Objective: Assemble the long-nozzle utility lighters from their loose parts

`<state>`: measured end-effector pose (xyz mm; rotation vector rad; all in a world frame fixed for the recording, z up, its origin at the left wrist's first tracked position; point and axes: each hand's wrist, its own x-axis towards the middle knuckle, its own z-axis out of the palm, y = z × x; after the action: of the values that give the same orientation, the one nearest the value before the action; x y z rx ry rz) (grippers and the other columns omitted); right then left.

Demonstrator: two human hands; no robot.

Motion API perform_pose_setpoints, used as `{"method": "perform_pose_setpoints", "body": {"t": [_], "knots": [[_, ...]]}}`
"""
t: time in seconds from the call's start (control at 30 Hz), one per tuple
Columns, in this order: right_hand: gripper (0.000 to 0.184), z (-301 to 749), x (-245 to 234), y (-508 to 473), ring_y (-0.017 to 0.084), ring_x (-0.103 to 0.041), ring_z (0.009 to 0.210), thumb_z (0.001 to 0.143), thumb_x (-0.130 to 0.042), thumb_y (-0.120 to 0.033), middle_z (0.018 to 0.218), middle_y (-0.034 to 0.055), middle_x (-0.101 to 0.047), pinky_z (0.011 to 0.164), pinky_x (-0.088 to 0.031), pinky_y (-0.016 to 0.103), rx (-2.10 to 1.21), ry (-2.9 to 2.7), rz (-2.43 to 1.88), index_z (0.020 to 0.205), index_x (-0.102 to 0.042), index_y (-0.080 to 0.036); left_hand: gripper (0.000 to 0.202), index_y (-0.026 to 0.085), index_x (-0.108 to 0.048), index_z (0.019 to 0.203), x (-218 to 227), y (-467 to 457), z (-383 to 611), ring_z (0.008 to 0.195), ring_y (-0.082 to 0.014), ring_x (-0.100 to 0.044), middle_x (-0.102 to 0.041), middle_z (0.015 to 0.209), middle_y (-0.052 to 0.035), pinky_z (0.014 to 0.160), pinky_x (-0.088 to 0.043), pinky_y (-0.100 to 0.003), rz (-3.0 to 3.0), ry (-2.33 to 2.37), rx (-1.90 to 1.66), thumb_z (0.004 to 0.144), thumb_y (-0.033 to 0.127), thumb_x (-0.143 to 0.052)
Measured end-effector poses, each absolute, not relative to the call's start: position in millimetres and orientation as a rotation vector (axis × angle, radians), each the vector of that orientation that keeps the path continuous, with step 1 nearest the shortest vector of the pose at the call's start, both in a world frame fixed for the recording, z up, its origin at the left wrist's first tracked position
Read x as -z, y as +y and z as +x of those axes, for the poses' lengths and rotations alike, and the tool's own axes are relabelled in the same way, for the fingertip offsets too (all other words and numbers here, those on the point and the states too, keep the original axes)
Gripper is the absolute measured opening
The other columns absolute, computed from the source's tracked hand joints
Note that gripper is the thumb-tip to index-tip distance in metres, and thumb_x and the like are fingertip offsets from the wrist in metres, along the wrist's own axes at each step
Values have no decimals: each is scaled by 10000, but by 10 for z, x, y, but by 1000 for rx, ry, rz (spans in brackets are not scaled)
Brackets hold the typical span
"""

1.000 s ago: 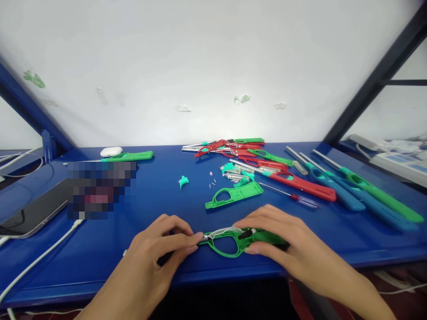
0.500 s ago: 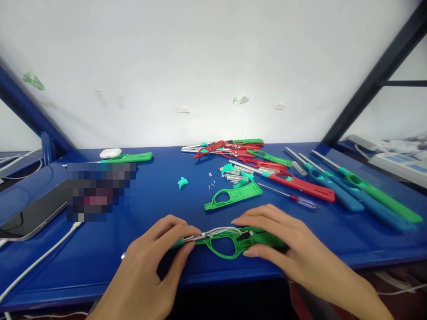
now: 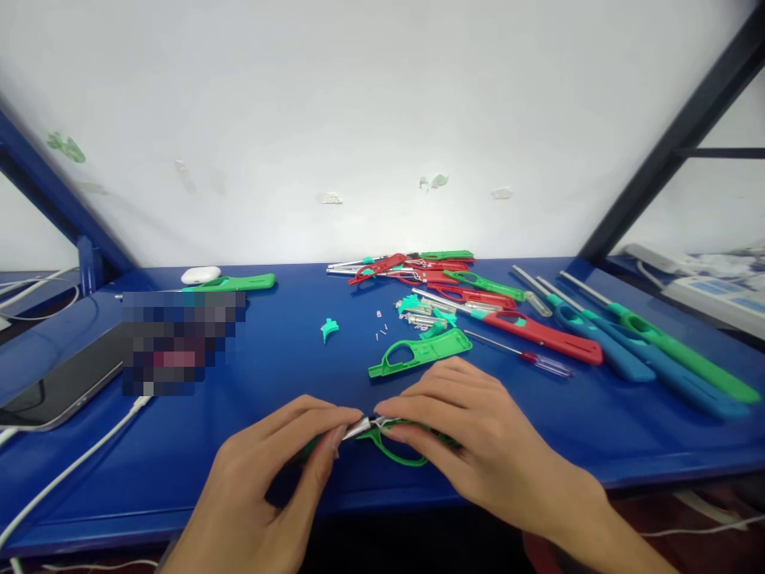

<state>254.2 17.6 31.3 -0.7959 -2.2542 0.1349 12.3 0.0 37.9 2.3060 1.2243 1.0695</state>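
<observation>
Nearest us, both hands sit at the front edge of the counter (image 3: 179,446); the left hand (image 3: 272,478) has its fingers (image 3: 335,437) pinched shut on the metal tip of the green lighter body (image 3: 402,458), and the right hand (image 3: 478,446) lies over the body, fingers closed down on it, so most of it is hidden; it lies flat, just inside the edge. One white cable (image 3: 77,461) runs off to the left, with one dark phone (image 3: 56,387) beyond it; open blue surface lies between cable and left hand. Just past the right hand we have one loose green half-shell (image 3: 421,351), close enough to crowd a forward reach; one screwdriver (image 3: 526,356) lies right of it. Mid-counter, one teal trigger piece (image 3: 328,328) sits alone, with clear room to its left. Out right we count four long lighters side by side: one red lighter (image 3: 541,335), two blue lighters (image 3: 603,347), one green lighter (image 3: 681,351). Farthest back lie a tangled pile of red and green parts (image 3: 418,267), one more green lighter at the left rear (image 3: 236,281) and one white case (image 3: 199,274) touching it, all near the wall (image 3: 358,119).
</observation>
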Motion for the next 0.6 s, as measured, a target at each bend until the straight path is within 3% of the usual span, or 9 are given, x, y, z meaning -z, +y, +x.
{"method": "perform_pose_setpoints", "body": {"t": [0.4,0.6], "knots": [[142,2546,-360,139,154,-660,792,1058,-597,-149,915,11,-770,790,-451,325,-173,-2236,-768,1073,-729,-200,219,336,-728,1176,-327,-28,126,846,-107,-740,-751,1003,44,783,-594,-167,2369,1174,-1068,1018,220,-630],[157,2542,-379,104,164,-646,805,1049,-580,-115,929,9,-781,805,-462,332,-173,-2238,-795,1033,-723,-178,270,315,-669,1252,-220,-81,143,941,-111,-726,-708,1123,20,856,-579,-183,2513,1213,-1095,1024,181,-618]]}}
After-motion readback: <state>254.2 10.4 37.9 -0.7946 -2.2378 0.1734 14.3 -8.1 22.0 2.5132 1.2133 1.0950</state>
